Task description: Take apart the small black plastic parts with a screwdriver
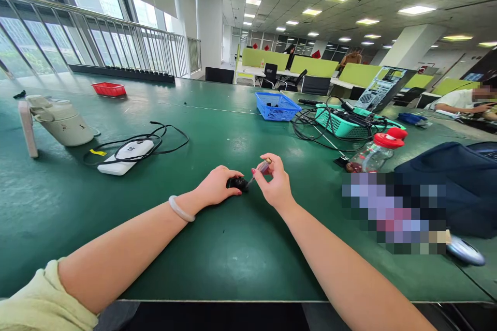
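Note:
My left hand (220, 185) is closed around a small dark rounded object (237, 183) on the green table, holding it from its left side. Its exact kind is too small to make out, and the fingers cover part of it. A small screwdriver (264, 166) with a translucent handle sits in the fingers of my right hand (275, 182). The screwdriver slants down to the left, its tip at the right side of the dark object. Whether the tip touches a screw cannot be seen. A pale bangle (181, 209) circles my left wrist.
On the left are a white device (126, 158) with a black cable, a cream bottle (64, 121) and a red tray (109, 89). A blue basket (277, 107), a cable-filled green basket (337, 123), a red-lidded jar (375, 152), a dark bag (454, 186) and a mouse (466, 251) lie rightward. A person sits far right.

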A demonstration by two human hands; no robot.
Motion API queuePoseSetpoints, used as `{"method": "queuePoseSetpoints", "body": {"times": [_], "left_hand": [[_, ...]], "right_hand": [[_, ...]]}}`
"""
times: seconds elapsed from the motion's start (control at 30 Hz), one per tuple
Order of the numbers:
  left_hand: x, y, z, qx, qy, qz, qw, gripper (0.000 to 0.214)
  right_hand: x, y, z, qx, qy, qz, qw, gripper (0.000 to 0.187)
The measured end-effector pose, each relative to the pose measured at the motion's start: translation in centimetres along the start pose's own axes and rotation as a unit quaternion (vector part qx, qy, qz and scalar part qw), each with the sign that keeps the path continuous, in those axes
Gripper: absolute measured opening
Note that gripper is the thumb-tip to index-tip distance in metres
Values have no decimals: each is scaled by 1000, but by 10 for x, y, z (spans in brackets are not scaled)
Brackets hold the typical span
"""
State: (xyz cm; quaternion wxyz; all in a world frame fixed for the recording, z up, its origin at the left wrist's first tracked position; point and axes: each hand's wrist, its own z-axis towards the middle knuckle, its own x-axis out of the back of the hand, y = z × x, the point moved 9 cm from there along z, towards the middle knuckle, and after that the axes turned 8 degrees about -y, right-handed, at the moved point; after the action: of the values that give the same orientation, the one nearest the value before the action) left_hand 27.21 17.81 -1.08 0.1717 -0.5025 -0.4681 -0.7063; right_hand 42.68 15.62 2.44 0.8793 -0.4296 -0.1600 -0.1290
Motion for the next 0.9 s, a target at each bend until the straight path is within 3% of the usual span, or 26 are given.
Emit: {"method": "queuePoseSetpoints", "body": {"times": [0.23, 0.4, 0.67, 0.9], "left_hand": [[0, 4, -1, -9, -25, 19, 999, 45], [-1, 1, -2, -9, -51, 27, 998, 48], [-1, -3, -1, 5, -51, 16, 999, 51], [-1, -6, -1, 14, -52, 7, 999, 53]], "right_hand": [[17, 29, 4, -71, 38, 65, 995, 36], [30, 28, 1, -75, 94, 116, 986, 35], [9, 12, 0, -10, 7, 66, 998, 32], [2, 8, 3, -16, -2, 53, 998, 29]]}}
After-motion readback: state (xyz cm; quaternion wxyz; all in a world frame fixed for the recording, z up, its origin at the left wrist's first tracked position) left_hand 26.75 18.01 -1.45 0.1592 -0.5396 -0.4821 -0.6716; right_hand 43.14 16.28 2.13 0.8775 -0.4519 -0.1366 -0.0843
